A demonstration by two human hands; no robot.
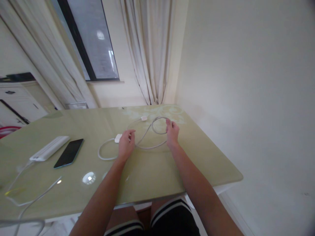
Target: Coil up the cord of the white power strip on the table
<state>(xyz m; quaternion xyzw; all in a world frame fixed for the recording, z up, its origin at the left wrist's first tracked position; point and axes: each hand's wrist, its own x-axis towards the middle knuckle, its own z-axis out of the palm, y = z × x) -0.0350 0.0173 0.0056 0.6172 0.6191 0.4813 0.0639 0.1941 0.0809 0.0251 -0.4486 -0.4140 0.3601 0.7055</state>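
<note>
So the long pale cable is lying on the glossy greenish table, pretty much in the middle, looped over itself between the two hands. Right hand has the coil pinched between thumb and fingers on its right side. Left hand is curled right by a small white block, partly covering it; can't tell if it's actually gripping anything. A white plug on a thin lead sits just beyond, toward the curtain. Off to the left there's a dark-screened phone just beside a white power strip.
</note>
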